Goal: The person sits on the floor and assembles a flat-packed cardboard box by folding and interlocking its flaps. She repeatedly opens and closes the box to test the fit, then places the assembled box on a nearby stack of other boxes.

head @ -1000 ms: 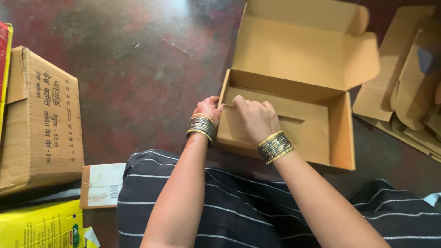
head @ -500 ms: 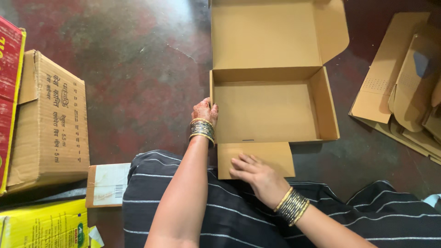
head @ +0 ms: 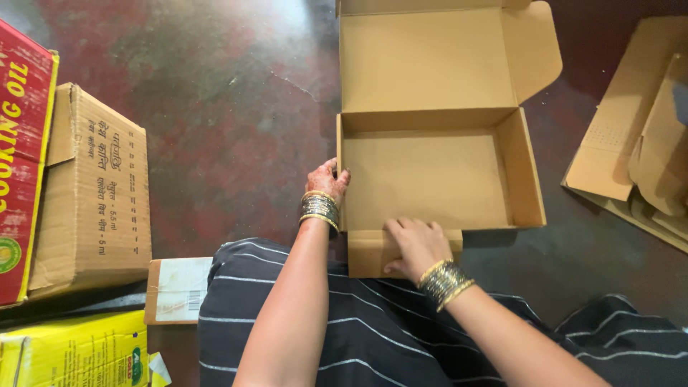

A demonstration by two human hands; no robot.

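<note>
An open brown cardboard mailer box (head: 430,175) lies on the floor in front of my lap, its lid (head: 426,61) folded back away from me. My left hand (head: 327,183) grips the box's near left corner wall. My right hand (head: 412,244) presses flat on the front flap (head: 365,258), which is folded outward toward my lap. The inside of the box is bare. Both wrists carry stacks of bangles.
Flat cardboard blanks (head: 638,143) lie at the right. At the left stand a brown carton (head: 89,190), a red carton (head: 21,158), a yellow carton (head: 72,351) and a small labelled box (head: 175,290). The floor (head: 215,93) is dark red concrete.
The box has turned square to me. Its front wall has come down as a flap toward my lap, and my right hand went from the box's inside down onto that flap.
</note>
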